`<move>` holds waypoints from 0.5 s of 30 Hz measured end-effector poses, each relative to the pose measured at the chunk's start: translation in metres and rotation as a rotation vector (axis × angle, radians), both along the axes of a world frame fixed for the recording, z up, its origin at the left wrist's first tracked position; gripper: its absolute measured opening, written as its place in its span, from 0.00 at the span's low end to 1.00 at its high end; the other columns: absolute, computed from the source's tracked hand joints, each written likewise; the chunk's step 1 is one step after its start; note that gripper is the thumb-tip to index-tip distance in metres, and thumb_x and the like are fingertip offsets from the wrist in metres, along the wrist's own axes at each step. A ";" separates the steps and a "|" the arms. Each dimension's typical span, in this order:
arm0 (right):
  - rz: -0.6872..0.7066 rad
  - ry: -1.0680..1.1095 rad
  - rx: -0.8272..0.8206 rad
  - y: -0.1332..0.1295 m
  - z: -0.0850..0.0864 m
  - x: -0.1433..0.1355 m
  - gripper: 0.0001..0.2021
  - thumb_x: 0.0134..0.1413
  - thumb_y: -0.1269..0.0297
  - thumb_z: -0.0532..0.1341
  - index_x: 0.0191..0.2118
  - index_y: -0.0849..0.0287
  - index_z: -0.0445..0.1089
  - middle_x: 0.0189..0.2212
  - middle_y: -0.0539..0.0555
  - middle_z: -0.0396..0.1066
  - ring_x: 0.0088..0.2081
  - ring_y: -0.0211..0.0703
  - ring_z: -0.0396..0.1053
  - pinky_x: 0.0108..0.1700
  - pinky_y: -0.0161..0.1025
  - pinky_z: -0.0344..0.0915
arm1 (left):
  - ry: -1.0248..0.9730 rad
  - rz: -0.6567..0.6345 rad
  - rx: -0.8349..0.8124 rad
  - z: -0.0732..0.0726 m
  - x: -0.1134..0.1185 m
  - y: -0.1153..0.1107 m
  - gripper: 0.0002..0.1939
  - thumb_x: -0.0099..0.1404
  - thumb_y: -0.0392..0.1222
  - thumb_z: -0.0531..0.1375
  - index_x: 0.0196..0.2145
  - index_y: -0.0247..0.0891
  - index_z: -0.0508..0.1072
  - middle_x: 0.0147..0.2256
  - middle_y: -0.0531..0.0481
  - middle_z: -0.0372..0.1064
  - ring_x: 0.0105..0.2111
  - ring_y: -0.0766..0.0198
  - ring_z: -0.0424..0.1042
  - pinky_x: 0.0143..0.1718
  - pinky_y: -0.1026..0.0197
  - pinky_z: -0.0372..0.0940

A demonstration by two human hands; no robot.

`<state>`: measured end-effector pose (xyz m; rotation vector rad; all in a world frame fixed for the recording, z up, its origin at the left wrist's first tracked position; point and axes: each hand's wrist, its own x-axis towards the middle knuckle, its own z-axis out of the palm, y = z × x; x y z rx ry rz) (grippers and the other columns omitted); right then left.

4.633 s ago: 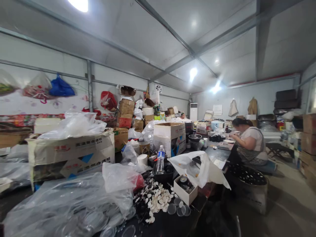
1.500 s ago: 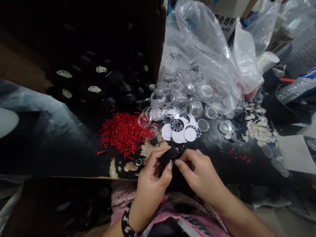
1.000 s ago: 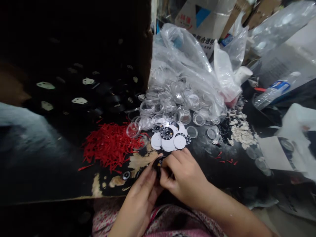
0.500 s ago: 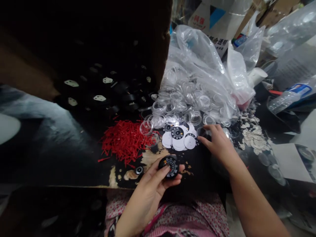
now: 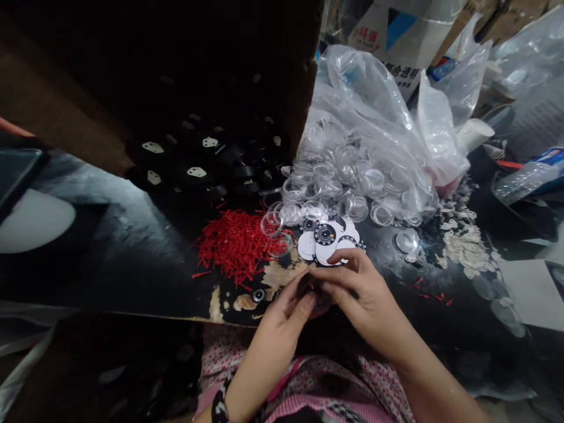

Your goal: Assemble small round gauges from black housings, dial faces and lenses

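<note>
We noted left hand clamped on dark round piece, right hand touching it, pinch unclear; red slivers lay farther left.

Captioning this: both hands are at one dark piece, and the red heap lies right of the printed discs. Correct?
Wrong side: in the head view, the red heap lies left of the printed discs. The left hand and right hand are at one dark piece.

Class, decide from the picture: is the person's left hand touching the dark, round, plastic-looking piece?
Touching: the head view shows the left hand curled around the dark, round, plastic-looking piece, thumb against its near edge.
</note>
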<state>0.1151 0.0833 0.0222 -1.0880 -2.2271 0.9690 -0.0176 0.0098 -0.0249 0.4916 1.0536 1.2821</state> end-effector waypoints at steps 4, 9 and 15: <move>-0.089 -0.163 0.052 0.006 -0.003 -0.006 0.19 0.67 0.54 0.47 0.32 0.59 0.67 0.27 0.52 0.66 0.30 0.41 0.65 0.34 0.37 0.60 | 0.300 -0.109 0.098 -0.002 -0.002 -0.005 0.21 0.68 0.47 0.57 0.58 0.55 0.66 0.60 0.56 0.64 0.62 0.61 0.58 0.62 0.61 0.55; -0.128 -0.204 0.285 0.003 -0.014 -0.021 0.22 0.69 0.61 0.39 0.24 0.57 0.58 0.19 0.50 0.62 0.24 0.39 0.59 0.31 0.37 0.53 | 0.455 -0.136 0.151 -0.001 0.002 -0.001 0.21 0.69 0.48 0.54 0.59 0.50 0.65 0.61 0.52 0.62 0.62 0.60 0.57 0.64 0.57 0.51; 0.123 -0.112 0.111 -0.005 -0.015 -0.036 0.22 0.68 0.58 0.43 0.26 0.56 0.64 0.23 0.51 0.70 0.26 0.40 0.67 0.32 0.35 0.60 | 0.505 -0.152 0.003 -0.021 -0.030 -0.043 0.22 0.67 0.47 0.56 0.58 0.47 0.68 0.58 0.49 0.65 0.61 0.53 0.59 0.62 0.51 0.53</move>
